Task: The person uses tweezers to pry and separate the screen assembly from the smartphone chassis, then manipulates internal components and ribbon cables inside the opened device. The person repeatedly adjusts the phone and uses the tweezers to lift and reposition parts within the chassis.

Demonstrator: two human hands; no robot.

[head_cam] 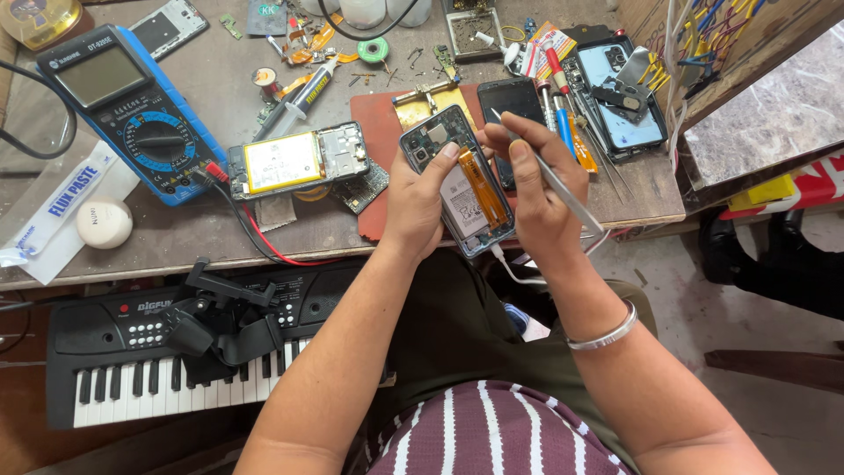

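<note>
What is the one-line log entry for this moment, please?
left hand: holds opened phone | right hand: holds tweezers over it | below: workbench

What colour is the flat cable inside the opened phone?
Orange; the cable shows best in the head view.

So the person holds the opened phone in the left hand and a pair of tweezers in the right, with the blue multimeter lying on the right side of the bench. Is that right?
Not quite. The blue multimeter lies on the left side of the bench, as the head view shows. The rest holds: the left hand holds the opened phone and the right hand holds the tweezers.
</note>
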